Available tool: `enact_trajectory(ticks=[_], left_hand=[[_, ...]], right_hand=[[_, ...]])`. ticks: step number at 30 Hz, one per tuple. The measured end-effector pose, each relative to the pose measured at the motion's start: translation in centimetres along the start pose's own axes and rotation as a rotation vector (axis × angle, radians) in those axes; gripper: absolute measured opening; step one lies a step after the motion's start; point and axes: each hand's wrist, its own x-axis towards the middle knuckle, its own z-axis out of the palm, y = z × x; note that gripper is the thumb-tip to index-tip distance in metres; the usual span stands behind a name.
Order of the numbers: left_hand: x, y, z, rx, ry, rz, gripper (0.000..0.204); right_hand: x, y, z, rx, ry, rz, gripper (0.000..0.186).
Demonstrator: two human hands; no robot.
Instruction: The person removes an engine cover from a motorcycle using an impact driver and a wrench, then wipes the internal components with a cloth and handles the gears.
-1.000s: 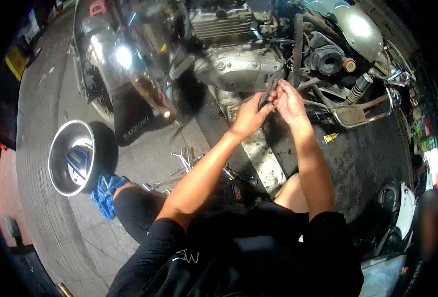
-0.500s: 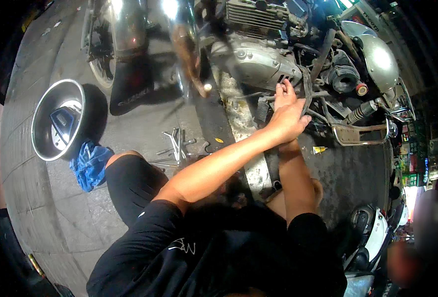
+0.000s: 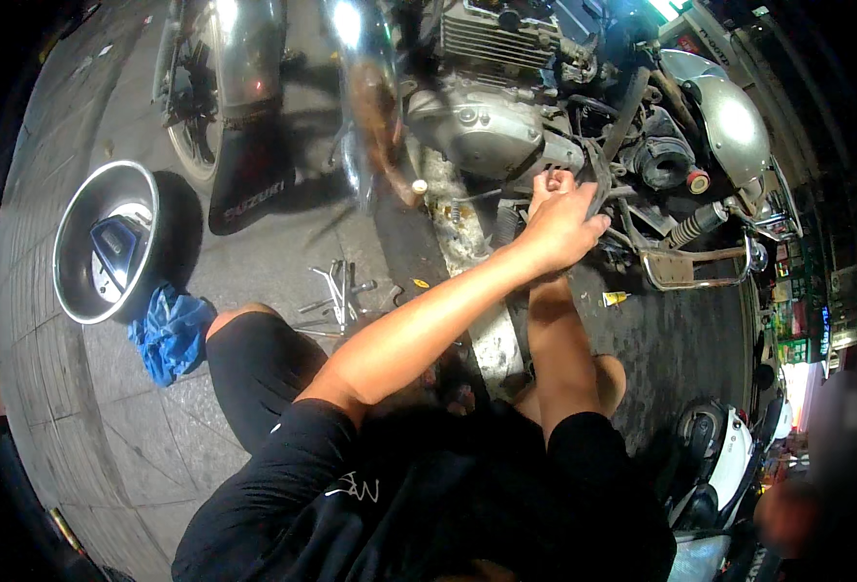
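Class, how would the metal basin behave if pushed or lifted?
The metal basin, smoothly round, likely stays stiff. Its shiny surface may feel slippery. The blue panel lying inside could slide if the basin tips.

Round metal basin [image 3: 79, 215], crumpled blue cloth [image 3: 170, 335] beside it, small yellow tube [image 3: 614, 299], white motorbike [image 3: 736, 452] at right

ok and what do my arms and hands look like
Your left sleeve and right sleeve are short and black, leaving the forearms bare. No glove shows on the left hand or the partly hidden right hand.
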Motion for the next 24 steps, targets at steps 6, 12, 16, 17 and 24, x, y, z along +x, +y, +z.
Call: enact_trajectory(ticks=[6, 12, 16, 17, 24], left_hand=[[0.0, -1.1, 0.4, -0.053, 0.036, 0.064, 0.032], [-0.8, 0.6, 0.6, -0.372, -0.172, -0.262, 0.052], [-1.6, 0.0, 2.3, -0.285, -0.154, -0.193, 0.055], [-1.9, -0.1, 2.6, -0.228, -0.141, -0.168, 0.056], [-6.1, -1.8, 4.5, -0.064, -0.292, -0.265, 0.067]], right_hand=[[-1.3, -0.9, 0.2, -0.071, -0.006, -0.016, 0.022], [-3.7, -5.6, -4.3, -0.487, -0.064, -0.103, 0.021], [-5.4, -12.3, -7.8, -1.398, -0.238, -0.374, 0.020], [-5.1, -13.2, -9.1, -1.463, -0.281, -0.350, 0.016], [-8.8, -16.5, -22.2, -1.675, -0.371, -0.354, 0.027]])
